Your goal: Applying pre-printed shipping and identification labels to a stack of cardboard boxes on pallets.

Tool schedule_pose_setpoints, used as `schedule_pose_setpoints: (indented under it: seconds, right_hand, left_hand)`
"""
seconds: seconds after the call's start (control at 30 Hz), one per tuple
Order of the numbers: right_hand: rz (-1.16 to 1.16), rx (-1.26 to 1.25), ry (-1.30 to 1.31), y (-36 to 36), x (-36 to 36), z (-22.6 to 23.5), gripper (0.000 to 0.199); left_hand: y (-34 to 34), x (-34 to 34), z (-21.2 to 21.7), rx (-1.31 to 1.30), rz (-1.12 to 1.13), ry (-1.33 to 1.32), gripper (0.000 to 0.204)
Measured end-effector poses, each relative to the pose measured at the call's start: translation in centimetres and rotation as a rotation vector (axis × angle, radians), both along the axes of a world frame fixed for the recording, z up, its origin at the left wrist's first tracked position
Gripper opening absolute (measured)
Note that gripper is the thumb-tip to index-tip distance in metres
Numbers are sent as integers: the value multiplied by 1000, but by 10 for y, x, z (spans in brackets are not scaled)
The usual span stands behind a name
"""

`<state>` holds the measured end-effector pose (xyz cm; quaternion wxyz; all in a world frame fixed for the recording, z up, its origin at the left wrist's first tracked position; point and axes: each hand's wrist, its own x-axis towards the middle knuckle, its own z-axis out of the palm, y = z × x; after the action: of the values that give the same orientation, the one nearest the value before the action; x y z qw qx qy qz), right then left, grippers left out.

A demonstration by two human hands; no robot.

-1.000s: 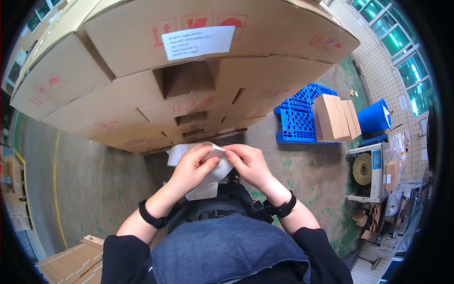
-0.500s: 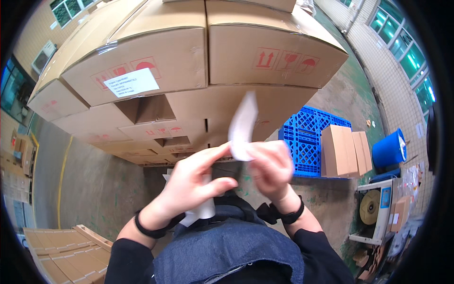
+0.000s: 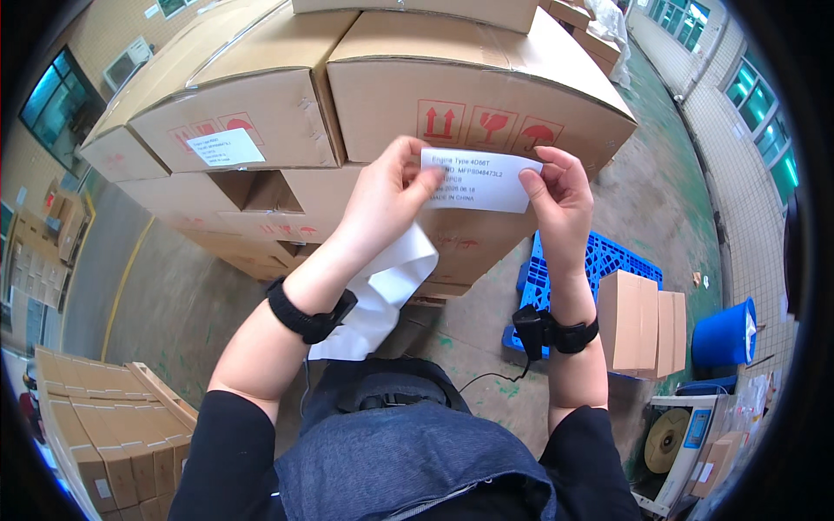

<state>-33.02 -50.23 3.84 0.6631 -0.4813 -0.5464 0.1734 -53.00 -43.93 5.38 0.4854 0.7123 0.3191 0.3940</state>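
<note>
A white printed label (image 3: 482, 184) is stretched between my two hands, in front of the upper right cardboard box (image 3: 382, 95). My left hand (image 3: 393, 187) pinches its left end, and my right hand (image 3: 563, 195) grips its right end between thumb and fingers. Below my left hand hangs a curled white paper strip (image 3: 382, 295); whether that hand also holds it is hidden. On the neighbouring box (image 3: 287, 113) to the left, a similar white label (image 3: 226, 148) is stuck over the red printed symbols. The right box shows red symbols just above the label in my hands.
The stacked boxes fill the space ahead. To the right are a blue plastic pallet (image 3: 599, 260), upright cartons (image 3: 627, 321), a blue bin (image 3: 723, 334) and a white machine with a reel (image 3: 678, 443). Stacked brown cartons (image 3: 113, 434) stand at the lower left.
Both hands have moved up and forward toward the right box. The label, blurred and upright before, is now spread flat between them. More of the hanging paper strip shows.
</note>
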Motion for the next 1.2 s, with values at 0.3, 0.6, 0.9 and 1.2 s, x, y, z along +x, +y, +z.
schedule_pose_setpoints:
  seconds: [0.3,0.6,0.9,1.2]
  right_hand:
    - [-271,78,-122,29,12,-6,20]
    - [-352,93,-99,40,11,-15,21]
    - [-648,-80,-468,34,20,-8,17]
    - [355,-151,-281,87,-86,-61,18]
  left_hand:
    - [26,30,-10,289,400,26,23]
    - [30,39,-15,292,497,-37,22]
    - [40,11,-16,505,552,211,21]
    - [-22,-83,32,-69,90,-197,24]
